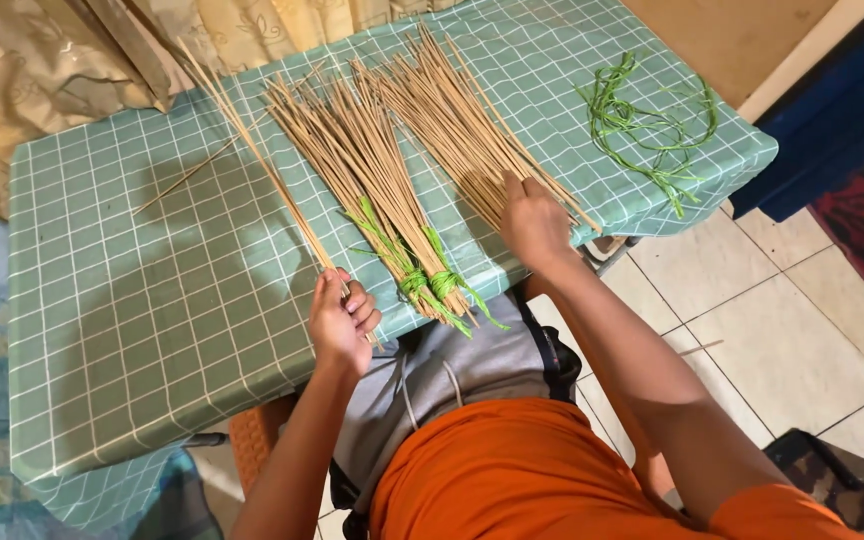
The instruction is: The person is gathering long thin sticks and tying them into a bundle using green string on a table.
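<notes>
Thin sticks (262,165), a small handful, are pinched at their near ends by the left hand (342,320), fingers curled shut around them at the worktop's (132,300) near edge; the sticks fan out across the green checked cloth. Right hand (535,225) is laid palm-down on a loose stick pile (462,120), fingers closed on a few strands. Two tied bundles (372,180), bound with green strips near the edge, are seen between the hands. Loose green strips (642,125) are lying at the worktop's far right corner, well apart.
</notes>
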